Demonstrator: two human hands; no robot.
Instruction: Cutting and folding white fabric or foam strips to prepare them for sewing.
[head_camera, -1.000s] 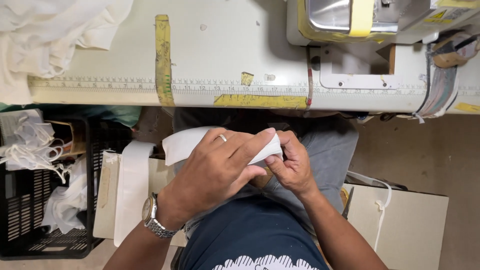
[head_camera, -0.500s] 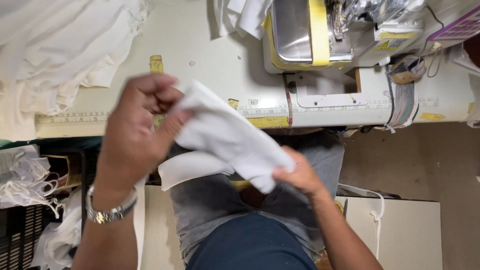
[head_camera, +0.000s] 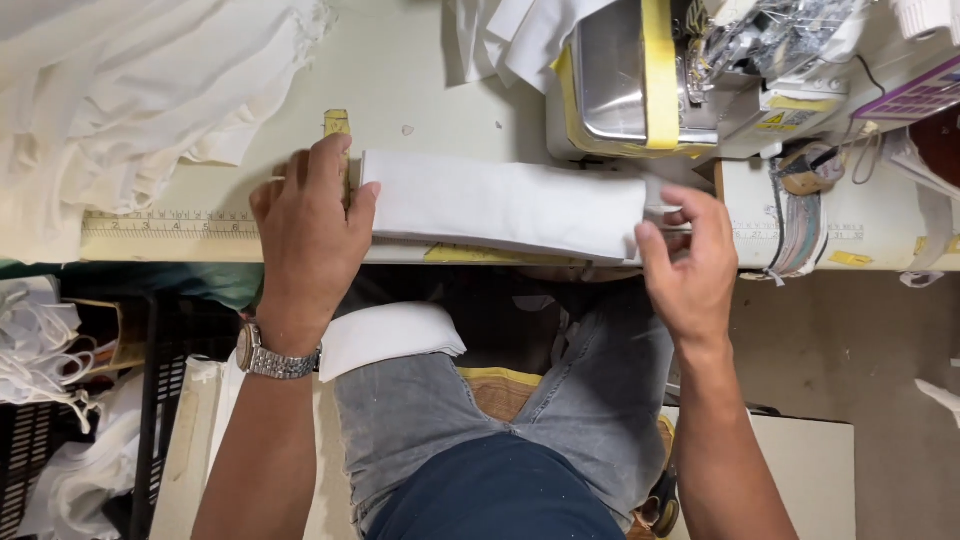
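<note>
The folded white fabric strip (head_camera: 505, 205) lies flat along the near edge of the surface (head_camera: 440, 90), stretched lengthwise between both hands. The left hand (head_camera: 310, 225), at 9 o'clock of the strip, lies flat with fingers spread, pinning that end down beside the yellow tape mark (head_camera: 337, 124) and the ruler scale (head_camera: 170, 222), apparently as a length reference. The right hand (head_camera: 690, 262), at 3 o'clock, pinches the other end between thumb and fingers, keeping the strip taut. The sewing machine (head_camera: 690, 70) stands at 1 o'clock. A second white piece (head_camera: 390, 335) rests on the lap. The strip's underside and the right fingertips are partly hidden; the machine's needle area is hard to make out.
</note>
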